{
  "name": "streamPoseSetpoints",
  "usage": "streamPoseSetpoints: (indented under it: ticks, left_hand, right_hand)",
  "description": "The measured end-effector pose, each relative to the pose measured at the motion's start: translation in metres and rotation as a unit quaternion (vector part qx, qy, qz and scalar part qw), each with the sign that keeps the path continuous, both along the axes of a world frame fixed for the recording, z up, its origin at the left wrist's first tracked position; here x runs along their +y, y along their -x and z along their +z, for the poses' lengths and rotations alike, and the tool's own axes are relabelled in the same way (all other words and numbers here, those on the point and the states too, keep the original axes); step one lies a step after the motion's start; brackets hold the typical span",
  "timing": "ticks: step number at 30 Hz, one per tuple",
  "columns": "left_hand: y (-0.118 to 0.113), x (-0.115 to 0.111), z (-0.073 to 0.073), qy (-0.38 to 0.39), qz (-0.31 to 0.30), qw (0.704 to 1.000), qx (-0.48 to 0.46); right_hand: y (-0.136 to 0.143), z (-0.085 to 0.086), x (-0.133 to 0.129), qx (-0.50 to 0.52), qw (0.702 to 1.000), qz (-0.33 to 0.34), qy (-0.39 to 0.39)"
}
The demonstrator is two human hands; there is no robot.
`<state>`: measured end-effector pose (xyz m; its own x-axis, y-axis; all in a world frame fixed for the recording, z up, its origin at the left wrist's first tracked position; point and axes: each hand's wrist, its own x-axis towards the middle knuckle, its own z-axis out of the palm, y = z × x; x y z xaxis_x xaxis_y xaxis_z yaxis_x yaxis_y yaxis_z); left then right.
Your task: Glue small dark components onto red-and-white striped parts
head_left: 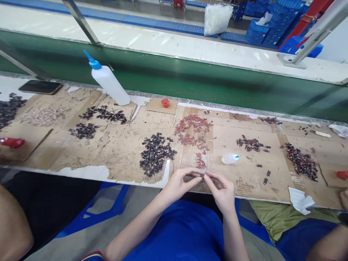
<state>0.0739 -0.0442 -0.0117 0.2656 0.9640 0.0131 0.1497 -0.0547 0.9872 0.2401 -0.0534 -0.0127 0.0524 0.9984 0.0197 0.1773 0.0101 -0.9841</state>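
Note:
My left hand (pixel 185 183) and my right hand (pixel 220 188) meet fingertip to fingertip over the front edge of the cardboard-covered bench. Both pinch at something tiny between them, too small and covered to make out. Just beyond my fingertips lies a scatter of small red parts with metallic ends (pixel 193 125), trailing down toward my hands. A heap of small black parts (pixel 156 154) is to the left of my left hand. Right of the red parts, a small white squeeze bottle (pixel 230 158) with a teal tip lies on its side.
Farther left stand a large white bottle (pixel 111 84) with a blue nozzle, black part piles (pixel 84 130) and a phone (pixel 40 87). A red cap-like cup (pixel 165 103) sits at the back. Dark red-black piles (pixel 301 162) lie right. A green conveyor belt (pixel 174 78) runs behind; people sit on both sides.

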Motion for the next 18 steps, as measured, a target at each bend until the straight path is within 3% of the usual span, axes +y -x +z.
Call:
streamPoseSetpoints:
  ticks: [2,4,6,7,9,12,15,18]
  left_hand:
    - [0.004,0.001,0.0,-0.046,0.008,0.998,0.045]
    - [0.015,0.002,-0.002,-0.117,0.083,0.982,0.126]
    - [0.031,0.004,-0.006,-0.177,0.176,0.943,0.219]
    - [0.039,0.005,-0.008,-0.197,0.209,0.922,0.261]
    - [0.053,0.008,-0.014,-0.222,0.224,0.889,0.331]
    - [0.064,0.013,-0.022,-0.235,0.177,0.869,0.399]
    - [0.065,0.017,-0.026,-0.243,0.142,0.854,0.437]
    - [0.063,0.02,-0.024,-0.26,0.132,0.841,0.456]
  right_hand:
    - [-0.018,-0.002,0.003,-0.017,0.996,-0.082,0.001]
    - [-0.038,-0.005,0.008,-0.047,0.973,-0.223,-0.02]
    - [-0.055,-0.008,0.014,-0.084,0.933,-0.345,-0.062]
    - [-0.061,-0.009,0.018,-0.117,0.918,-0.369,-0.088]
    - [-0.067,-0.012,0.026,-0.207,0.905,-0.346,-0.136]
    - [-0.063,-0.017,0.037,-0.302,0.902,-0.245,-0.189]
    - [-0.054,-0.024,0.046,-0.335,0.903,-0.176,-0.203]
    - [-0.047,-0.029,0.053,-0.343,0.907,-0.157,-0.186]
